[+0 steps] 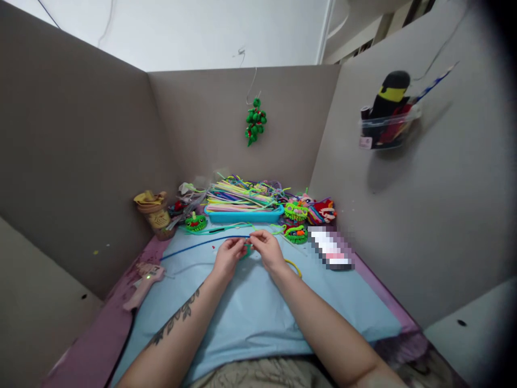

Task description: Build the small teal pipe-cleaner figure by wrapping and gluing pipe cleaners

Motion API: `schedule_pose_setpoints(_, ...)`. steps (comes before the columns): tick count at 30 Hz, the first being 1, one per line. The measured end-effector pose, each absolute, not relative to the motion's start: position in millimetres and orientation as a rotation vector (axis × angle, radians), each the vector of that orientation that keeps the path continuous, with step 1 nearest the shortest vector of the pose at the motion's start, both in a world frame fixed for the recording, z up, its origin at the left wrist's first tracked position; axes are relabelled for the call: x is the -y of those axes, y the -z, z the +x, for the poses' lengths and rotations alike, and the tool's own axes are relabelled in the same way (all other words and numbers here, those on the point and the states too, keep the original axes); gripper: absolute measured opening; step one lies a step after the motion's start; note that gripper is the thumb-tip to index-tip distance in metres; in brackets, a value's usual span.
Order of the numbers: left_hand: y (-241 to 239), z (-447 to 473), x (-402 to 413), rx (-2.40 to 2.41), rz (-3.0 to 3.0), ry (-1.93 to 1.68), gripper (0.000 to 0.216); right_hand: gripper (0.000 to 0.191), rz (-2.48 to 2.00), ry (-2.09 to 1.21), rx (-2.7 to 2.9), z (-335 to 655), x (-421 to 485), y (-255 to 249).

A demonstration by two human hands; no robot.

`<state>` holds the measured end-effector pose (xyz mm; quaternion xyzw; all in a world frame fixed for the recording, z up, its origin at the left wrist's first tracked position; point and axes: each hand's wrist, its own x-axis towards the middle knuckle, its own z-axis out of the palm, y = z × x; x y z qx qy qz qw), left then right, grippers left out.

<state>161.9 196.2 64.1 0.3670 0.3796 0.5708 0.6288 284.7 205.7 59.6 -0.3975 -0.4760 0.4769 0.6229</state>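
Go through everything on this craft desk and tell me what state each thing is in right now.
Left hand: pinching a small green piece.
Right hand: pinching the same piece.
Blue pipe cleaner: lying flat, running to the hands.
Glue gun: lying on its side, green light on.
Blue tray: piled with pipe cleaners.
Green ornament: hanging on the wall.

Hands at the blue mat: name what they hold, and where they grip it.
Both hands, left hand and right hand, pinch a small green piece between fingertips; exact grip unclear.

A pink glue gun (142, 280) lies at the counter's left edge. A blue tray (242, 215) of colourful sticks stands at the far edge, a green ornament (255, 121) hanging above it.
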Motion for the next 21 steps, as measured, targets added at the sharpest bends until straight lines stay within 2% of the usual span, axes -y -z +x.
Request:
schedule_pose_setpoints(4, -53, 159, -200, -1.053, 1.064, -1.374, 0.028, 0.012, -1.068, -0.838, 1.369, 289, -209, -52)
schedule_pose_setpoints(8, -54, 151, -196, -1.146, 1.317, -1.397, 0.019, 0.009, -1.143, -0.648, 1.543, 290, -210, -47)
schedule_pose_setpoints(15, -52, 149, -196, -1.208, 1.423, -1.388, 0.021, 0.017, -1.103, -0.958, 1.416, 286, -208, -47)
schedule_pose_setpoints(21, -51, 148, -195, -1.227, 1.491, -1.406, 0.019, 0.022, -1.053, -1.086, 1.366, 283, -205, -52)
